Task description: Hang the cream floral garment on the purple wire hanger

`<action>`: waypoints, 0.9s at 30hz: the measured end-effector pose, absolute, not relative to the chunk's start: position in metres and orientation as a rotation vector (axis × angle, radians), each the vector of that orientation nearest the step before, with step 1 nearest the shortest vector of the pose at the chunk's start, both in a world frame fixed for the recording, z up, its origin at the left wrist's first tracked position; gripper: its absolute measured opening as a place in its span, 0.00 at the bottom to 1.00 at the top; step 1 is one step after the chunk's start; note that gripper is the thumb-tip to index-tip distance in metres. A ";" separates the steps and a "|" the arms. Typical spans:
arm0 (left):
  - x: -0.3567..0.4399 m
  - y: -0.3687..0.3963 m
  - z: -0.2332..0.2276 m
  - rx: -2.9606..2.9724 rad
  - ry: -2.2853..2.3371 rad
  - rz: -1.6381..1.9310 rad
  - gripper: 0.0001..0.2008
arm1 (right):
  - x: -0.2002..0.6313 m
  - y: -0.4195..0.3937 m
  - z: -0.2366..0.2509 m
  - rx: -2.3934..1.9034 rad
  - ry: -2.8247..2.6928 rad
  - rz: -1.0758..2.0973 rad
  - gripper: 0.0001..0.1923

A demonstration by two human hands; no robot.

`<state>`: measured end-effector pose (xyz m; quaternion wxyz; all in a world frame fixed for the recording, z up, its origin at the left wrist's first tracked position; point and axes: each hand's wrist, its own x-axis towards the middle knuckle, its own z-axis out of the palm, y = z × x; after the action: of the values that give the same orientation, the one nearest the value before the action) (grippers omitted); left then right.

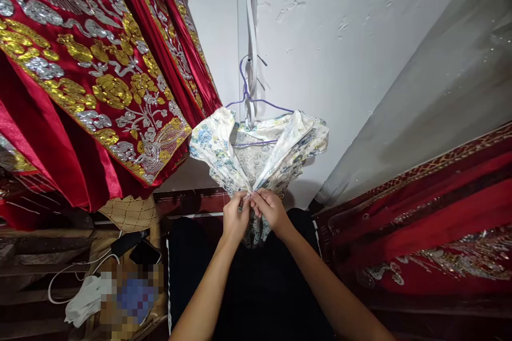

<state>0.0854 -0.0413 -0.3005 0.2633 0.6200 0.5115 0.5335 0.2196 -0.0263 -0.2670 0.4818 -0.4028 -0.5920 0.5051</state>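
A white floral blouse (pixel 216 141) with blue and yellow flowers hangs in front of me on a purple wire hanger (pixel 264 100). The hanger's hook catches on a nail in the wall. At the bottom of the V-shaped neckline, my left hand (pixel 236 216) pinches the front edge of the blouse. Close beside it, my right hand (pixel 271 210) pinches the other front edge, with the fingertips of both hands nearly touching. Whether a button sits between the fingers is too small to tell. Below my hands the lower part of the blouse falls between my knees.
Red garments (pixel 132 80) with gold and silver sequin embroidery hang at the left. A wooden seat (pixel 94 248) there bears a phone (pixel 144 253), a white cable and a white cloth (pixel 86 298). Translucent plastic (pixel 440 74) covers more red embroidered fabric (pixel 460 208) at the right.
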 end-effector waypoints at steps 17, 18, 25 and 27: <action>0.108 -0.053 -0.303 1.741 1.363 1.432 0.11 | 0.273 0.081 -0.069 -0.805 -2.149 -0.332 0.09; 0.106 -0.052 -0.303 1.778 1.343 1.376 0.11 | 0.270 0.084 -0.059 -0.807 -2.122 -0.339 0.09; 0.067 -0.021 -0.224 1.902 1.156 1.404 0.15 | 0.245 0.055 -0.065 -0.854 -1.866 0.160 0.06; 0.060 -0.003 -0.178 1.963 1.098 1.695 0.20 | 0.238 0.047 -0.076 -0.813 -1.703 0.436 0.06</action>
<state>0.0604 -0.0025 -0.1779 0.1620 0.6877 0.3846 0.5940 0.2377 0.0465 -0.0760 0.5667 -0.3459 -0.7244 0.1854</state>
